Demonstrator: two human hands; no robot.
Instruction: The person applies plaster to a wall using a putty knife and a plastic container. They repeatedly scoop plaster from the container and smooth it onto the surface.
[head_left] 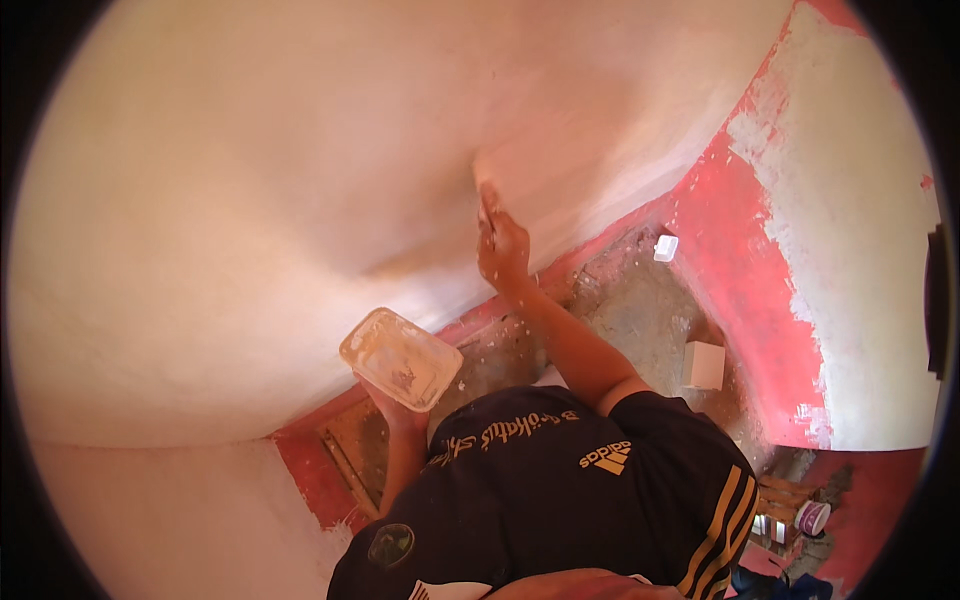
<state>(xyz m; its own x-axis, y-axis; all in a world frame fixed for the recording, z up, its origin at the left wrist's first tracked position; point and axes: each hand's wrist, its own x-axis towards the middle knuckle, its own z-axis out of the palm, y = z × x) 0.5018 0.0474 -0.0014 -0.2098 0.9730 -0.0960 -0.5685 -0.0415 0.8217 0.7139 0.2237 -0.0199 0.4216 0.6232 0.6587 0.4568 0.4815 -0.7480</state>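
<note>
Huge pale wall with a red band below, scuffed floor.
One black shirt: gold lettering, one logo, three gold stripes. One smeared rectangular plastic tub in front of the person, left hand clasping its underside, fingers mostly hidden; right hand pinching one small blurry tool up at the wall.

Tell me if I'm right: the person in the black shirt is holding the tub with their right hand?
Not quite: the head view shows the person in the black shirt holding the tub with their left hand, not their right hand.
</note>
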